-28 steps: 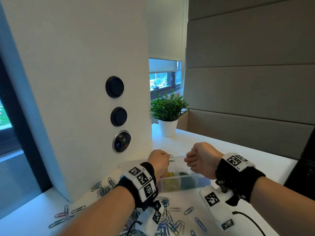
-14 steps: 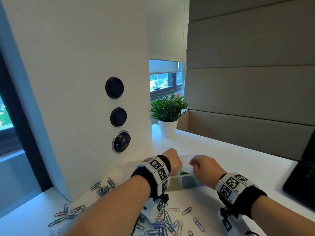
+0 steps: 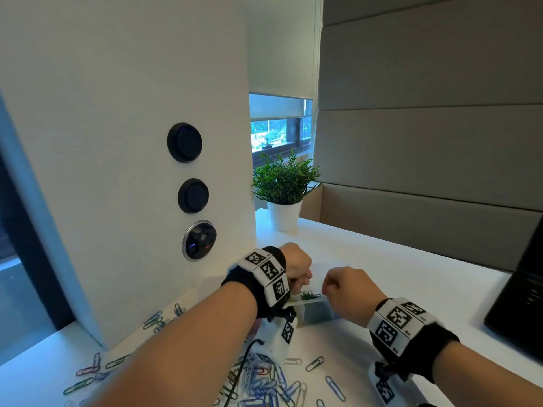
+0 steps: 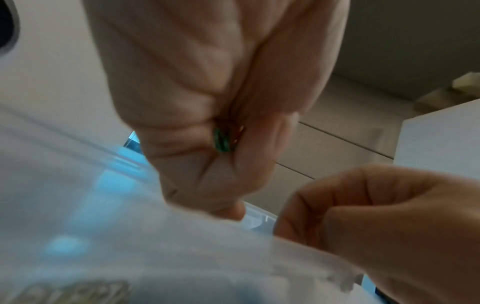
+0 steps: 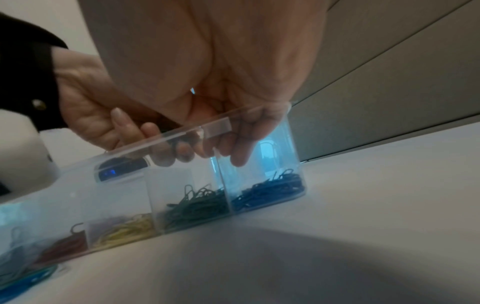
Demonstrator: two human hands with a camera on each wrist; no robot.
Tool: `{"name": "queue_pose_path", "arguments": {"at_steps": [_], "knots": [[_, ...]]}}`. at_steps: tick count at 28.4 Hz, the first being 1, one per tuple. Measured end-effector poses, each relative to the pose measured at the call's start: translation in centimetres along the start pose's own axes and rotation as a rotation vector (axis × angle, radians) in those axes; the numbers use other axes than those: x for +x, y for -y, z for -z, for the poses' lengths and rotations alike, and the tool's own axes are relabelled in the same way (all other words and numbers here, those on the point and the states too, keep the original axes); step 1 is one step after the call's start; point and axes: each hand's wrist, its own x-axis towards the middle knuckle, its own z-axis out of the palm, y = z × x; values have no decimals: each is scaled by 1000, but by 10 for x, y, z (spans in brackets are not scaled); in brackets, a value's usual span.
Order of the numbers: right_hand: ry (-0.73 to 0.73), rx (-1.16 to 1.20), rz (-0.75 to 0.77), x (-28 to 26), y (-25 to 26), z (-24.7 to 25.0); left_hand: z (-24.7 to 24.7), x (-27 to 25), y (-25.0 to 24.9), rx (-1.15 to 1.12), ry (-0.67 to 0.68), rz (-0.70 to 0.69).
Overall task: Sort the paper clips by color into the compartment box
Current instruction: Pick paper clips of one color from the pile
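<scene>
Hovering both fists over the compartment box (image 5: 197,185) right now, so here's the layout. My left hand (image 3: 296,267) is curled tight, and the left wrist view shows a green clip (image 4: 221,142) poking out between the folded fingers, so that one is definitely gripped. There may be a second reddish one tucked beside it, too blurry to call. My right hand (image 3: 349,289) is curled too, fingertips (image 5: 237,152) dipping just inside the rim at the right end of the box. I can't tell if it's holding a clip or nothing.

The bit that matters: the box is a clear strip with its long axis running left to right in front of me, cells in a row. From the right wrist view, blue clips (image 5: 270,191) sit in the right-end cell, green clips (image 5: 197,202) in the next one, then yellow clips (image 5: 124,230), then red clips (image 5: 64,245) further left. My left fist sits above the box's left-middle part, so the green cell lies below and slightly to the right of it, between my two hands. I reckon the left hand is the one to drop, with a small shift right first so the clip doesn't land in yellow.

Plenty of loose clips (image 3: 264,386) are scattered on the white table (image 3: 382,259) near me, mostly blue, so lots left.
</scene>
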Motion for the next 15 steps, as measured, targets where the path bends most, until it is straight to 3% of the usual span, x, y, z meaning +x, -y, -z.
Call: {"name": "queue_pose_path", "arguments": {"at_steps": [9,15], "knots": [[27,5,1,-2,1,-1,12,-3,5,-37,39,-3],[27,-7,7,-3,3,-1,17,-5,10,-445,31,11]]}}
